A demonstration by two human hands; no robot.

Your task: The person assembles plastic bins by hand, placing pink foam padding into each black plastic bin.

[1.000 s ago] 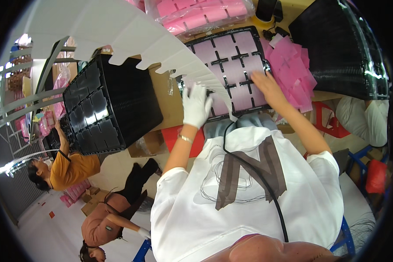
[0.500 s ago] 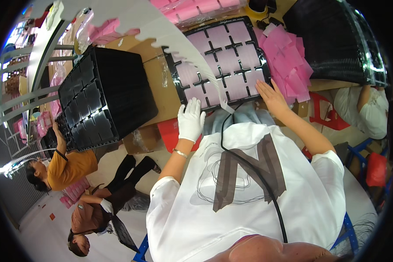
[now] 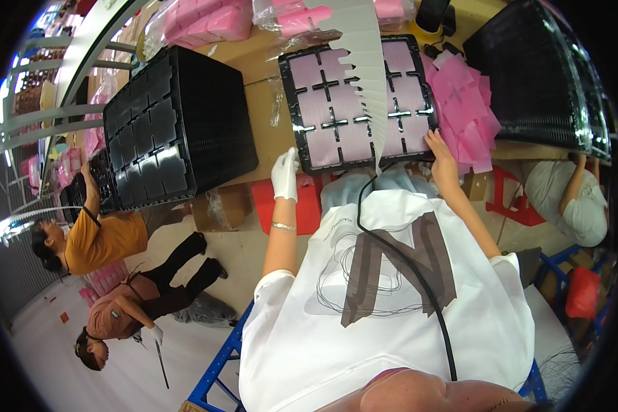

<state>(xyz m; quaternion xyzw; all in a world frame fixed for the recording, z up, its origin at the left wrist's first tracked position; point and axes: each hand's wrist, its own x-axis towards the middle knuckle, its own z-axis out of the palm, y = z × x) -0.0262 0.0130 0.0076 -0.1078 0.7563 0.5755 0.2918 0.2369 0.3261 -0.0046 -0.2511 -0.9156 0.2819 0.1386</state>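
Observation:
A black plastic tray [image 3: 328, 124] with cross-shaped dividers lies before me, pale pink sheets [image 3: 405, 86] filling its compartments. At its near left corner is my left hand [image 3: 285, 177], in a white glove, seen edge-on with fingers stretched up beside the rim. Whether those fingers press on the rim cannot be made out. My bare right hand [image 3: 443, 163] rests its extended fingers against the near right corner. A pale toothed strip [image 3: 371, 82] hangs close in front of the view and hides part of the tray's middle.
Loose pink sheets [image 3: 463, 113] are heaped right of the tray. Tall stacks of black trays stand at left [image 3: 216, 123] and right [image 3: 529, 82]. Wrapped pink bundles [image 3: 206, 24] lie farther back. Two people are at left, another at right. A red stool [image 3: 288, 206] sits below the table edge.
My left hand has turned from palm-down to edge-on beside the corner. The right hand has drawn back from the tray's top to its corner. The whole view has shifted slightly.

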